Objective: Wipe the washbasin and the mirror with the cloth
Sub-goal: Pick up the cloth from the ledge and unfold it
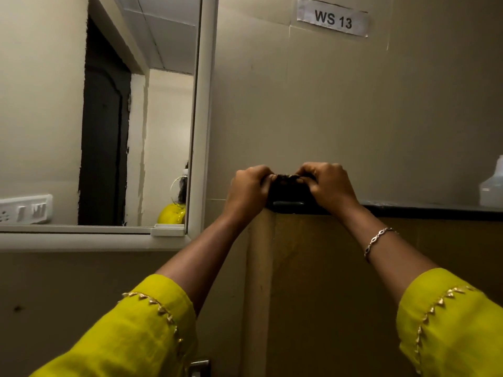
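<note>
Both hands are reaching up to the dark ledge (424,209) right of the mirror (109,112). The left hand (249,190) and right hand (328,186) are curling their fingers (268,178) closed around a dark bundle (288,190) (probably the cloth, though too dim to tell) sitting on that ledge's left end. A clear bottle (492,186) is standing farther right along it.
</note>
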